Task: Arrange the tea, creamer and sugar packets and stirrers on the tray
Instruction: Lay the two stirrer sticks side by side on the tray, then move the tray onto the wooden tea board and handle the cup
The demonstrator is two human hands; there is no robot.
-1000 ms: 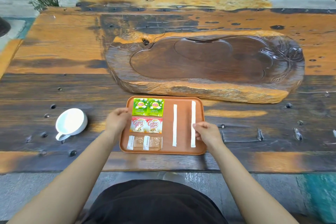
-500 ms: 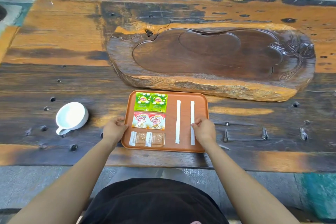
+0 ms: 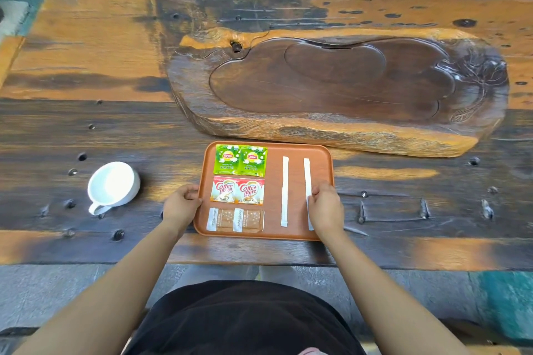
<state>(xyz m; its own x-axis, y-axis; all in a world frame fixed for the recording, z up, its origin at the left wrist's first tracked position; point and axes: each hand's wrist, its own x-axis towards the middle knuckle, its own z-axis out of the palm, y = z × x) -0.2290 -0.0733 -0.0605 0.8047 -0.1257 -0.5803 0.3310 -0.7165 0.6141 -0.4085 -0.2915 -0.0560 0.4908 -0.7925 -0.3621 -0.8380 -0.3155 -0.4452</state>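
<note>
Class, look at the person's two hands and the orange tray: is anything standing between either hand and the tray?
Nothing visible does. The left hand grips the orange tray's left rim, and the right hand rests on its right rim, covering the lower part of the right stirrer. The white cup sits apart, further left.

The tray (image 3: 297,235) is plain terracotta orange. Its far-left tea packets (image 3: 240,160) are bright green with yellow-red logos; the creamer packets (image 3: 238,191) are red and white; the nearest sugar packets (image 3: 235,220) are brown with white ends. Both stirrers (image 3: 285,190) are white, as is the cup (image 3: 113,185). The bench (image 3: 86,60) is streaked orange and black.
</note>
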